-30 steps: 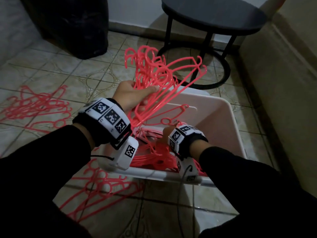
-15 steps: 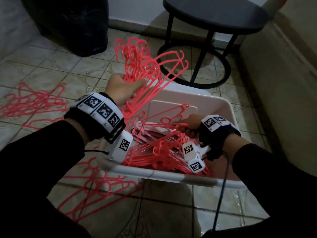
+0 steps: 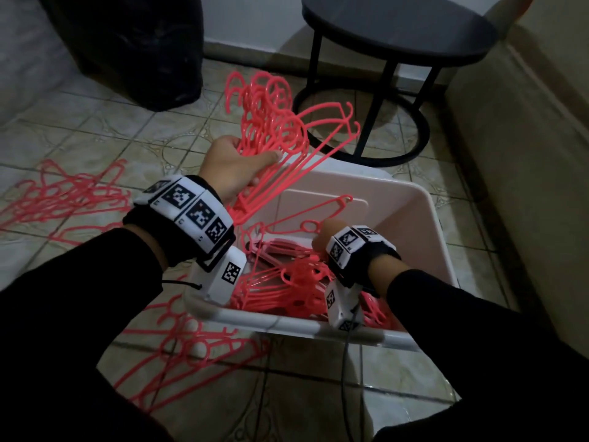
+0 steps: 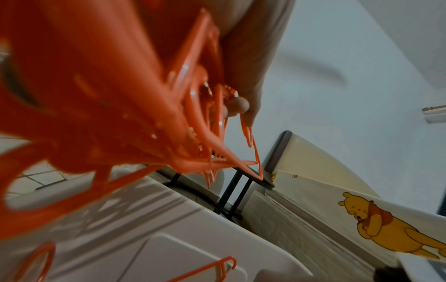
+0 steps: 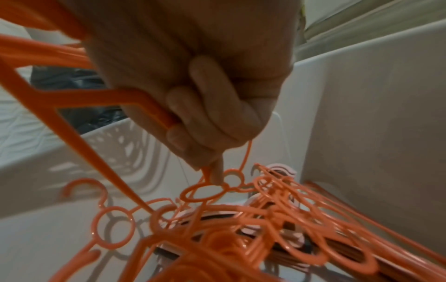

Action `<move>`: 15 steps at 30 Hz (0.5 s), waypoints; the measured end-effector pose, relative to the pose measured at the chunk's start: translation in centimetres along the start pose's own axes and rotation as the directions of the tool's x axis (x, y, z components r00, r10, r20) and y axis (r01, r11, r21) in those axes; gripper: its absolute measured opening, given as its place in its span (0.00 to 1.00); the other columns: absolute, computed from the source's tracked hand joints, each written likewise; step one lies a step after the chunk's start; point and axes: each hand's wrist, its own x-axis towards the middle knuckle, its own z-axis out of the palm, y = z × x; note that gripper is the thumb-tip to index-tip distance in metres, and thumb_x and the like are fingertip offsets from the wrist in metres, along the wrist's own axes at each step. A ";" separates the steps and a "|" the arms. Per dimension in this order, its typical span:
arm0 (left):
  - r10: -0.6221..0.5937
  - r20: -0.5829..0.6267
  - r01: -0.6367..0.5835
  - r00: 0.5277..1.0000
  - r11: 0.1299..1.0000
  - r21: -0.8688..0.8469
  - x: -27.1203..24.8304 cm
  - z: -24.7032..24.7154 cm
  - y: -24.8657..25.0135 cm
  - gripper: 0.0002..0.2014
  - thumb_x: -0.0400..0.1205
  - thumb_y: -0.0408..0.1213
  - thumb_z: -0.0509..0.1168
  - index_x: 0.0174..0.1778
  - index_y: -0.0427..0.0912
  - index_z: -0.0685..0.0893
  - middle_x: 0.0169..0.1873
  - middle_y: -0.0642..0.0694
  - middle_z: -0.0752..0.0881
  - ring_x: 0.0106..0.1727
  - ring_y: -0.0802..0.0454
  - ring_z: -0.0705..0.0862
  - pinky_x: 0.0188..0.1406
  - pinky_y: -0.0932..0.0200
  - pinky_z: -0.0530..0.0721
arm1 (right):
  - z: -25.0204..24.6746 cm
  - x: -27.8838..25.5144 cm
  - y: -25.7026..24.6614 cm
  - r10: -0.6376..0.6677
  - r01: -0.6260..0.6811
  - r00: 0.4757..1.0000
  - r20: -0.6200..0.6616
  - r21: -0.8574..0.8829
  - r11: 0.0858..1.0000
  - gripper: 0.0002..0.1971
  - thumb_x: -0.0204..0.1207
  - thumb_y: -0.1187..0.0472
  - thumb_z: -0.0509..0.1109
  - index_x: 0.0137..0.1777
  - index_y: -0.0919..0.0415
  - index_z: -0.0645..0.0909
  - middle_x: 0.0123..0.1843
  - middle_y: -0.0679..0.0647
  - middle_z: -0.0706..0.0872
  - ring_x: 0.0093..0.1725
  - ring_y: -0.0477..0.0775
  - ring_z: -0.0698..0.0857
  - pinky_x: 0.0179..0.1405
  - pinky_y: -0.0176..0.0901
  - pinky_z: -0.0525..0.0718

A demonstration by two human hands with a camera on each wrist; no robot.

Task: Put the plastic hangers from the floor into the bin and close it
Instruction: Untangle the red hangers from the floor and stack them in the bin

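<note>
Left hand (image 3: 237, 167): clamped round the hanger bundle (image 3: 274, 122), raised at 11 o'clock of the bin (image 3: 427, 237), likely to feed it in.
Right hand (image 3: 323, 236): inside the bin, curled round one hanger (image 5: 135, 99), likely clearing room.
Floor hangers (image 3: 63, 199): 9 o'clock, uncollected.

Pink hangers (image 3: 271, 122) above open white bin (image 3: 427, 224), floor
</note>
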 end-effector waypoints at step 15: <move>-0.021 0.015 0.022 1.000 0.999 -0.046 0.2 -1.0 -0.1 0.13 0.75 0.44 0.75 0.46 0.43 0.79 0.23 0.47 0.79 0.16 0.55 0.71 0.18 0.63 0.72 | -2.0 2.0 -0.7 -0.076 0.033 0.989 0.125 0.322 0.946 0.10 0.81 0.61 0.64 0.43 0.64 0.83 0.37 0.60 0.87 0.32 0.55 0.85 0.29 0.40 0.82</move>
